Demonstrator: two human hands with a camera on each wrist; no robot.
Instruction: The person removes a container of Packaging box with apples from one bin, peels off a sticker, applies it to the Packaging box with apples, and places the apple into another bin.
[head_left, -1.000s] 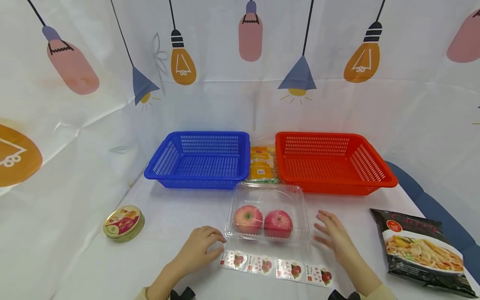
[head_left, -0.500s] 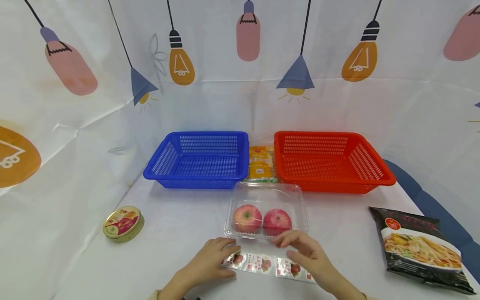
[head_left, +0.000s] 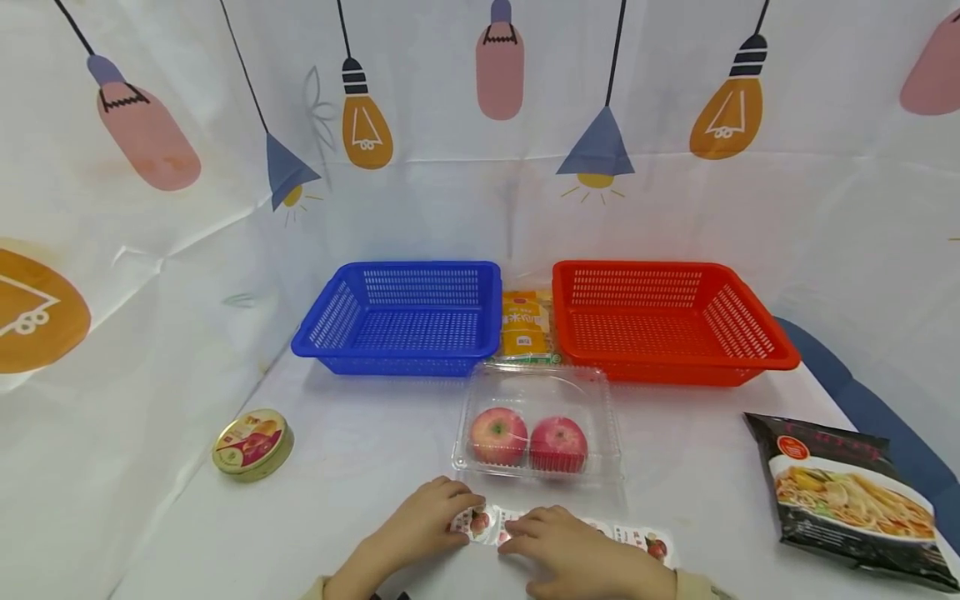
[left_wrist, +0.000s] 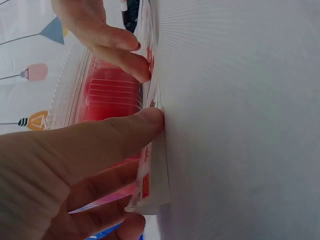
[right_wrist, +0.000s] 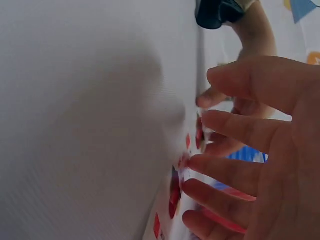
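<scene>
We have a narrow, glossy white strip of labels printed with red fruit (head_left: 489, 525) before us, lying crosswise on the white desk (head_left: 360, 450), at six o'clock of the clear plastic box (head_left: 570, 392) that holds two round, red-and-yellow apples (head_left: 498, 436). Our left hand (head_left: 423, 521) grips the strip's nine o'clock end, thumb at the near edge and fingers curled over from the far side. Our right hand (head_left: 573, 554) is unclenched and grasps nothing, its fingers loose over the strip's middle – we cannot tell whether every fingertip touches.

The step in hand looks like getting steady control of the strip, and we judge that a light touch serves best. With the left hand, we do well to pinch only the outermost edge, so that no label creases. With the right, flat pressure towards three o'clock should check any sliding or curling. Such thin, slick stock probably kinks easily – any lift should be slow, clear of the box at twelve o'clock.
</scene>
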